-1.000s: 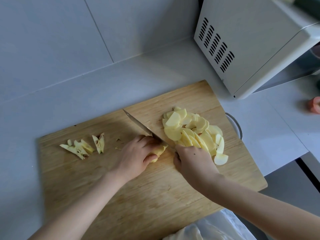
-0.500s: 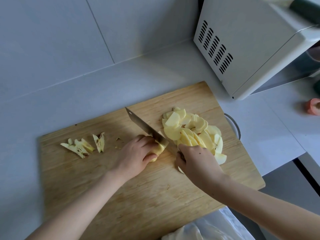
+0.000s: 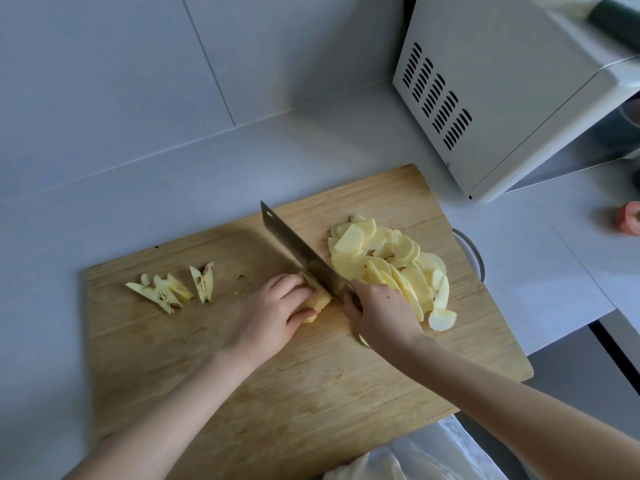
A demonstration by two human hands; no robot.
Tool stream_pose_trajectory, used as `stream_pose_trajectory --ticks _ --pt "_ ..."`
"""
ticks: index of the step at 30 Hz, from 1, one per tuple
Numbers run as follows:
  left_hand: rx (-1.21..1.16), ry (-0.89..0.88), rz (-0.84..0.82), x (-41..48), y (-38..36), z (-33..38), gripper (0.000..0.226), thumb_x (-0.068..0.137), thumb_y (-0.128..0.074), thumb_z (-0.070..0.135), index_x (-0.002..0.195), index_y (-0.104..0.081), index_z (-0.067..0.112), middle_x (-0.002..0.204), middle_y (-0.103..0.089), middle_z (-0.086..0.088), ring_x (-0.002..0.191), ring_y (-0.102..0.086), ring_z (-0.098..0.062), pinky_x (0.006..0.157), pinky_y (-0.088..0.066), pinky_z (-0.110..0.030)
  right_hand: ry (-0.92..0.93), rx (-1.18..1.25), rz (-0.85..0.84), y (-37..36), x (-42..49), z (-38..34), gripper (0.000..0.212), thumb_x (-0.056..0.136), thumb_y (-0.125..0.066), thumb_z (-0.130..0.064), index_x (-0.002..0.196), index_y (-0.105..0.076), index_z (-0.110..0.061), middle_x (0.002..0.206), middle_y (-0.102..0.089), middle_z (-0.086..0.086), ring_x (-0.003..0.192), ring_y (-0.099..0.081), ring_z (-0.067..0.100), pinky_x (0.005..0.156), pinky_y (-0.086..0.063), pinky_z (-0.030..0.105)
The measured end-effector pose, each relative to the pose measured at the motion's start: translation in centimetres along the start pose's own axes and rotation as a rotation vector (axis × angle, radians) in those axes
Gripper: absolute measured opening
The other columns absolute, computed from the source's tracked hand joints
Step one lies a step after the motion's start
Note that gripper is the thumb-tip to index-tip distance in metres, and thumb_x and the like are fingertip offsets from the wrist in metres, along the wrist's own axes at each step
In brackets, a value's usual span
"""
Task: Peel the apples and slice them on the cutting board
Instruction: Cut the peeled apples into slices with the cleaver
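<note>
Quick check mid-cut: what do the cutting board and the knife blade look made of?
Cutting board: wood or bamboo, judging by its tan grain; matte finish. Knife blade: probably steel, grey with a dull sheen and a small hole near its far corner.

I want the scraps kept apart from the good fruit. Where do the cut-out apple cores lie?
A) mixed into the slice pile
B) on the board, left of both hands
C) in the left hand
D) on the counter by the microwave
B: the apple cores lie on the cutting board left of the left hand, the slice pile beyond the knife.
</note>
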State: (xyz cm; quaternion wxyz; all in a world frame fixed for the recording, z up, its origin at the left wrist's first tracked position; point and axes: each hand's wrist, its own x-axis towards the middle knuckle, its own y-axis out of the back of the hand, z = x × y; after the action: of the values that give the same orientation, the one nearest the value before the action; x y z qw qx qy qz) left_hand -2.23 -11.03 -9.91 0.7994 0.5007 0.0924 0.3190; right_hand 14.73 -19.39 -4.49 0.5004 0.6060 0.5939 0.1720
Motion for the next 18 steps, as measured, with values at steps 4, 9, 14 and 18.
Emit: stream_pose_trajectory --ticks 4,9,14,18 --pt "0.048 -0.001 -0.041 0.2 0.2 -0.1 0.024 0.074 -0.072 0.026 0.094 -0.072 0.012 0.102 -0.068 -0.001 0.093 -0.062 -0.021 0.075 -0.054 -0.03 0.009 -0.057 -0.001 1.7 -1.5 0.0 0.039 0.097 -0.04 -0.024 0.062 -0.025 -0.024 0.056 -0.036 -0.005 0.048 -0.032 0.01 0.044 -0.024 0.024" --pt "0.077 -0.018 -0.075 0.4 0.2 -0.2 0.024 0.073 -0.075 0.025 0.096 -0.073 0.017 0.103 -0.069 0.0 0.094 -0.064 -0.022 0.078 -0.052 -0.029 0.022 -0.142 -0.034 2.3 -2.4 -0.6 0.026 0.098 -0.035 -0.022 0.073 -0.037 -0.018 0.059 -0.039 -0.004 0.05 -0.036 0.013 0.046 -0.029 0.026" --pt "0.062 -0.013 -0.059 0.4 0.2 -0.1 0.028 0.069 -0.082 0.021 0.095 -0.072 0.016 0.102 -0.068 0.0 0.094 -0.061 -0.021 0.074 -0.052 -0.029 0.022 -0.153 -0.046 1.5 -1.6 -0.9 0.021 0.098 -0.035 -0.02 0.078 -0.041 -0.015 0.06 -0.039 -0.005 0.051 -0.036 0.013 0.045 -0.029 0.026" --pt "0.033 -0.024 -0.021 0.4 0.3 0.0 0.026 0.067 -0.084 0.018 0.088 -0.071 0.012 0.095 -0.065 0.002 0.09 -0.049 -0.013 0.07 -0.046 -0.022 0.01 -0.107 -0.048 0.0 0.0 -1.0 0.023 0.097 -0.038 -0.021 0.075 -0.04 -0.014 0.06 -0.039 -0.003 0.055 -0.04 0.02 0.044 -0.026 0.028"
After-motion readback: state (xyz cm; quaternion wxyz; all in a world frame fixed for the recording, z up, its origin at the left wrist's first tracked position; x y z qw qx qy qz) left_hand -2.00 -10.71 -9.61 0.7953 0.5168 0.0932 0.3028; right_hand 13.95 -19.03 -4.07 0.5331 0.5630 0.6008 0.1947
